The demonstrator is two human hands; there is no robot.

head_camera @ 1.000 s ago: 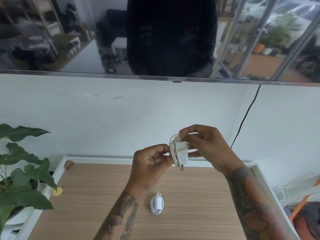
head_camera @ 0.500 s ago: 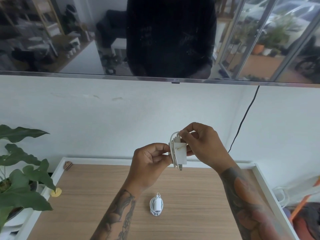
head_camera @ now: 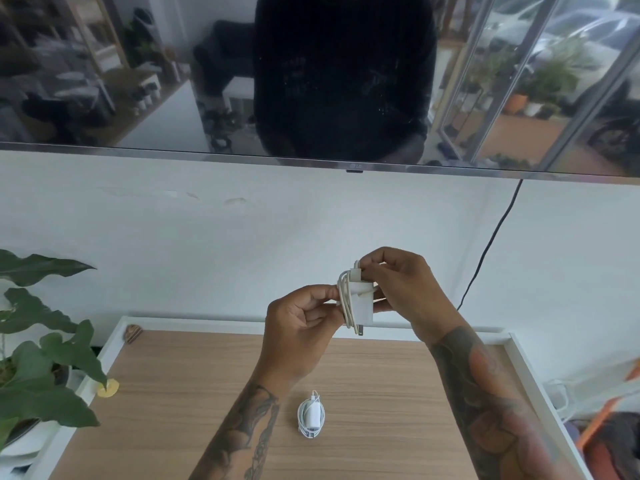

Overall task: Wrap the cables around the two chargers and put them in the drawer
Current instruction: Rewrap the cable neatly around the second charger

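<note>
Both hands are raised above the far edge of a wood-grain tabletop (head_camera: 381,393) that has a smooth white raised rim. Between them they hold a white square charger (head_camera: 363,308), a flat-sided plastic block with rounded corners and metal prongs pointing down. Its thin white cable (head_camera: 346,299) runs in several close loops down the block's left side and over its top.

The left hand (head_camera: 298,323) has its fingers curled in, with the thumb and fingertips pinching the looped cable against the charger's left edge. The right hand (head_camera: 401,289) curls over the top right corner, its fingertips pinching the cable end and the connector at the top of the block. Both forearms carry dark tattoos.

A second charger (head_camera: 311,415) lies on the tabletop near the front edge, about midway across and well below the hands. It is a smaller, oval-looking white bundle, already wound in its own glossy white cable, with a short loop and plug sticking up at its far end.

By the far left corner of the tabletop sits a small brown rounded object (head_camera: 133,332), and a flat yellow disc (head_camera: 108,388) rests on the left rim. Broad, dark green leaves of a potted plant (head_camera: 38,368) reach in from the left. A glossy dark television screen (head_camera: 138,81) with a slim metallic lower bezel hangs on the white wall above, and a thin black cord (head_camera: 491,237) drops from it on the right.
</note>
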